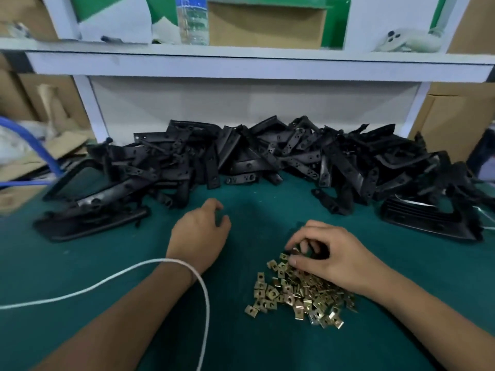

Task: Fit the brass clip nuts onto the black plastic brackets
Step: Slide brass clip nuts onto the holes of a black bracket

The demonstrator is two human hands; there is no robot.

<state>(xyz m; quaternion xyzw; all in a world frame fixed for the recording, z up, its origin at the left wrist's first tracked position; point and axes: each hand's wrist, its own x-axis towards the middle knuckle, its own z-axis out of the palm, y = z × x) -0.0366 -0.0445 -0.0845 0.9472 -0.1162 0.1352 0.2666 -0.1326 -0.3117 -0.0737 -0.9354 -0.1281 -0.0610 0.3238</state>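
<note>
Nearest first: brass clip nuts (300, 293) sit in a loose heap on the green mat (80, 263), front-centre, slightly to the person's right. No common orientation in the heap; clips lie every which way, so no single long axis to line up on.

Right hand (329, 257) is on the far edge of that heap, palm down, heel over the clips. Fingers (305, 243) are curled in toward the thumb (298, 262), tips at the heap's top-left corner. Looks like a pinch on one clip, but the clip itself is mostly hidden under the fingertips, so I can't confirm it's actually held.

Left hand (201, 231) rests on the bare mat just beside and to the left of the heap, apart from it. Fingers loosely curled, nothing in them, not touching any part. A white cable (206, 303) loops over that wrist.

Key relation: black plastic brackets (267, 159) are piled along the back of the mat, well beyond both hands, running left to right. Left hand is nearer the pile; closest pieces lie ahead of its knuckles. Most strips lie roughly across the view or on a diagonal.

My read: step in hand is picking a clip; next the left needs to reach forward for a bracket.

Behind the pile: white shelf (241, 62) with a water bottle (192, 20).
</note>
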